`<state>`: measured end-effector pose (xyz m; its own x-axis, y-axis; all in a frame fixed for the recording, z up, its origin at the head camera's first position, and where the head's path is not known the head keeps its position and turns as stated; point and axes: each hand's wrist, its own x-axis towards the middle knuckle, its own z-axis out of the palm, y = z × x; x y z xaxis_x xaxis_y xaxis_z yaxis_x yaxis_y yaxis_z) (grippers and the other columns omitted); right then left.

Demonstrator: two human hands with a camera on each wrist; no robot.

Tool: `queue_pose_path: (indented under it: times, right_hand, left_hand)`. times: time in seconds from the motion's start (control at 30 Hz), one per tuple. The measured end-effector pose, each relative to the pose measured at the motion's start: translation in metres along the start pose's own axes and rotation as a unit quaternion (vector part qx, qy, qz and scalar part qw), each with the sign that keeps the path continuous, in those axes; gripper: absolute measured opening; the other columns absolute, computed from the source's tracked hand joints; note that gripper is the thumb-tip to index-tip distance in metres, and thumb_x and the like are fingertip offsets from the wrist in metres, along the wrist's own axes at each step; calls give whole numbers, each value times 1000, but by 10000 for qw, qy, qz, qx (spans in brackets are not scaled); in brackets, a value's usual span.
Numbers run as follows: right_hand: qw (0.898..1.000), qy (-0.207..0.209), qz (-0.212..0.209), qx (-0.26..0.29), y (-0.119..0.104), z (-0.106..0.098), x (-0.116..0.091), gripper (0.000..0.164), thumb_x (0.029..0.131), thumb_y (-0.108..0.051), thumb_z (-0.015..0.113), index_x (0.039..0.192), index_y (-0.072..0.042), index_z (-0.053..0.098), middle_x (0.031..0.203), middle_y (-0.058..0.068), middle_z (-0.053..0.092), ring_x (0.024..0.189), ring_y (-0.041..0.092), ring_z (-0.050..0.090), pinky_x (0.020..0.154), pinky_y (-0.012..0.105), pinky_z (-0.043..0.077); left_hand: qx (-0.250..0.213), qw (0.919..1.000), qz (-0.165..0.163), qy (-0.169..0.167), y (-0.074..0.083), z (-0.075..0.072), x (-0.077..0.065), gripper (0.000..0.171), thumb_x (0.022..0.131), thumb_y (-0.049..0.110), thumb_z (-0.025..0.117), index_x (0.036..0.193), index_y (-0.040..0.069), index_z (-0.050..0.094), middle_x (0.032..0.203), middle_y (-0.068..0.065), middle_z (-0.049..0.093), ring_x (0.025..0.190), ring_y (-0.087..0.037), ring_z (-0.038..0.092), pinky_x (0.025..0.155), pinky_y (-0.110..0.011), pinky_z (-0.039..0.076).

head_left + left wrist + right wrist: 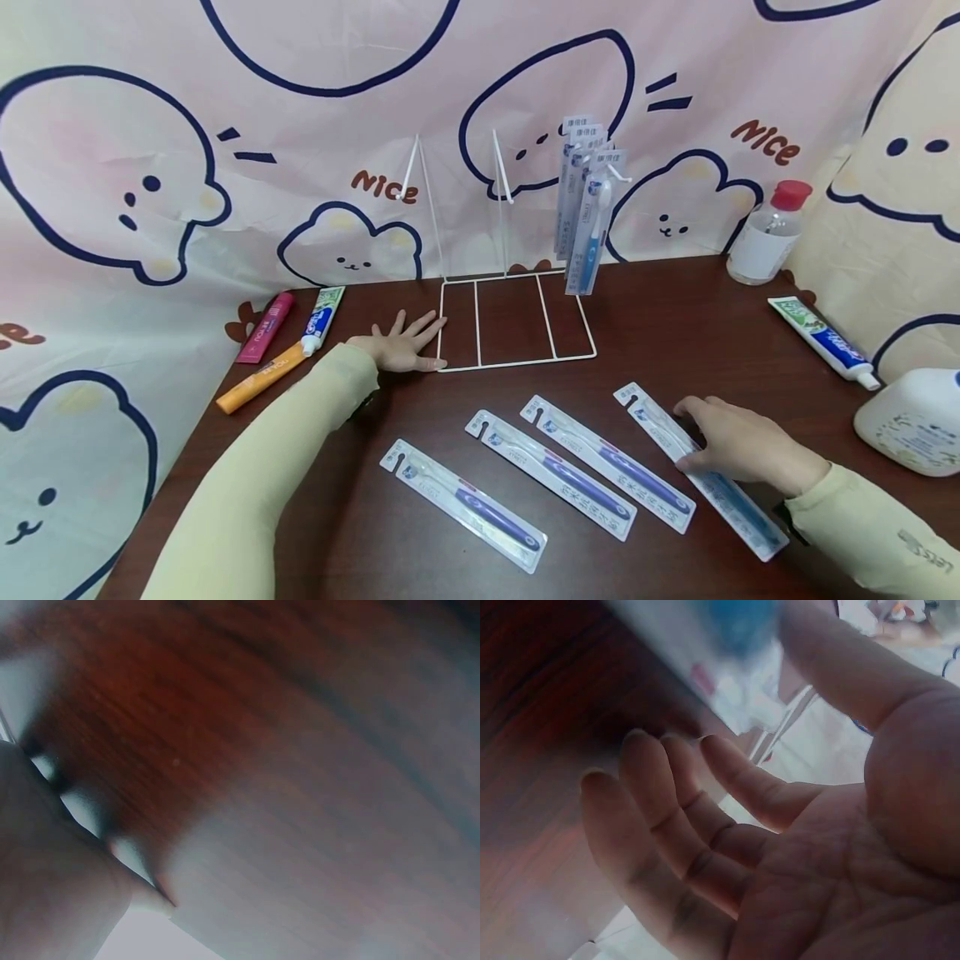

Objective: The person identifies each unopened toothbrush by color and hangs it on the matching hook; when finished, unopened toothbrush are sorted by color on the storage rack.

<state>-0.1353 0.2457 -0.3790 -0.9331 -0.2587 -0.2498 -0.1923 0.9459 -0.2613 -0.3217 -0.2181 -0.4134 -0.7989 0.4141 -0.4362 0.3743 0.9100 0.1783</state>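
Note:
My left hand (pixel 405 343) lies with spread fingers at the left side of the white wire rack (pixel 517 364), fingertips right at its base wire. In the left wrist view, part of that hand (pixel 67 862) shows close over the dark table. My right hand (pixel 738 442) reaches over the rightmost packaged toothbrush (pixel 731 496), a teal one, with thumb and index finger near its edges. Loosely bent fingers (pixel 649 780) and a gap to the package (pixel 735 682) show in the right wrist view. Three purple packaged toothbrushes (pixel 495 517) lie to the left of it.
Several packaged toothbrushes (pixel 592 225) hang from the rack's right hook; two other hooks (pixel 502 171) are bare. Toothpaste tubes (pixel 321 321) lie at left, another tube (pixel 821 337) at right. A red-capped bottle (pixel 765 237) and a white bottle (pixel 915 425) stand or lie at right.

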Motion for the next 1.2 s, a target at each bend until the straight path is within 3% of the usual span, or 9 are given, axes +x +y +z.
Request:
queue_pose_path:
  times: [0.2,0.37,0.6,0.77,0.87,1.0,1.2]
  right_hand:
    - [9999,-75,-123,59,9,-1,4,64,67,-25,81,117,0,51,100,13,60,79,21,55,67,44,48]
    - [9996,-182,-50,190,13,-5,5,60,68,-29,80,114,-2,52,96,10,59,78,21,53,65,43,47]
    - [9995,256,-77,143,7,-19,3,33,73,-29,77,93,-11,57,75,0,53,66,17,48,56,33,39]
    - [9960,713,-146,510,3,-44,1,35,80,-32,70,103,-9,58,87,8,60,70,18,54,55,35,45]
    - [9906,1035,-244,863,-2,-62,0,38,85,-34,65,110,-8,54,97,15,61,75,23,58,57,44,50]
    - [9803,1425,-346,1325,-13,-83,3,45,89,-38,58,120,-7,46,110,21,56,84,33,60,63,55,49]
    - [9604,1984,-570,1871,-39,-107,20,56,90,-40,54,133,-8,38,120,20,51,95,39,57,71,59,46]
  left_hand:
    - [-32,10000,-42,-53,1,0,-2,92,76,79,36,145,38,-8,152,8,-17,133,-40,-19,91,-73,-6]
    - [-16,10000,-23,-36,1,0,-2,91,77,78,36,146,38,-7,152,8,-16,133,-40,-18,90,-74,-5]
    - [-34,10000,12,2,1,-1,-3,90,77,77,37,146,38,-7,152,8,-15,133,-40,-18,90,-74,-5]
    - [14,9999,85,73,0,-1,-2,90,79,75,38,147,35,-5,153,5,-14,133,-42,-17,89,-75,-4]
    - [30,9999,84,64,0,-1,-1,90,78,75,37,147,35,-5,152,6,-14,133,-42,-17,89,-75,-4]
    - [-2,10000,76,33,0,-3,-1,91,78,76,38,146,36,-6,152,6,-14,133,-42,-17,89,-75,-5]
    - [-19,10000,17,15,-1,0,0,91,77,77,37,146,37,-7,152,7,-16,133,-41,-18,90,-74,-6]
